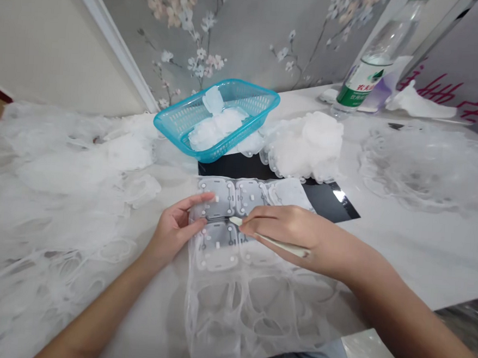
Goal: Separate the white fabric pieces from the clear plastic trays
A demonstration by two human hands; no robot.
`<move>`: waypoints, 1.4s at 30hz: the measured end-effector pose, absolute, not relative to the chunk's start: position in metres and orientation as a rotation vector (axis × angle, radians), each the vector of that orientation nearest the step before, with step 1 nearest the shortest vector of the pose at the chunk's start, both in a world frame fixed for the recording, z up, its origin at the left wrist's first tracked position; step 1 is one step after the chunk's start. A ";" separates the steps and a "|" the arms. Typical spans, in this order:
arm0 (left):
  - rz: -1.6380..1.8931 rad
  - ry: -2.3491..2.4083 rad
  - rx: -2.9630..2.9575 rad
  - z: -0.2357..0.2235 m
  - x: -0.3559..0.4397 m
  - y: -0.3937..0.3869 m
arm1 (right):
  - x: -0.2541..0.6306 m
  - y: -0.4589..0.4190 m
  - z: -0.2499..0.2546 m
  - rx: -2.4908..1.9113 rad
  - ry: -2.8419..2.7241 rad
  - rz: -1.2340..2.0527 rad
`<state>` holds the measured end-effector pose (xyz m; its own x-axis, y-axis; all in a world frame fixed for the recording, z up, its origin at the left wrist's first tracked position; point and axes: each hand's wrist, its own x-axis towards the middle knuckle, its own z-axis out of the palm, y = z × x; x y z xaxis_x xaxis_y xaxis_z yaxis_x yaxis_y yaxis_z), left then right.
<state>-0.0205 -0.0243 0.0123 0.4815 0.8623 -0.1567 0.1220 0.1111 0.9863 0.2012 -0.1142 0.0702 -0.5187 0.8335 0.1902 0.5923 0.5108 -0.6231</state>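
Observation:
A translucent soft sheet (217,259) of rounded-square pieces with small slots and dots lies in front of me, its upper part partly over a black board (331,199). Lower down, the sheet is a web of open frames with the pieces out. My left hand (178,224) rests at its left edge, index finger and thumb apart, both touching the sheet. In my right hand (288,231) is a thin pale pen-like tool (277,243), gripped between the fingers. Its tip meets the sheet at the seam between pieces, close to my left fingertips.
A blue plastic basket (214,154) holding loose translucent pieces stands behind the board. Beside it is a pile of stacked pieces (307,143). Heaps of leftover webbing lie at left (58,188) and right (432,165). A water bottle (364,81) stands at the back right near the wall.

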 end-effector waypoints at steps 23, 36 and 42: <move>0.649 0.934 1.400 0.010 -0.024 -0.022 | 0.206 -0.113 0.057 -1.085 -2.164 0.689; 0.610 0.972 1.541 0.012 -0.019 -0.023 | 0.195 -0.114 0.041 -1.104 -2.128 0.420; 0.597 0.993 1.514 0.015 -0.018 -0.023 | 0.193 -0.111 0.033 -1.188 -2.191 0.324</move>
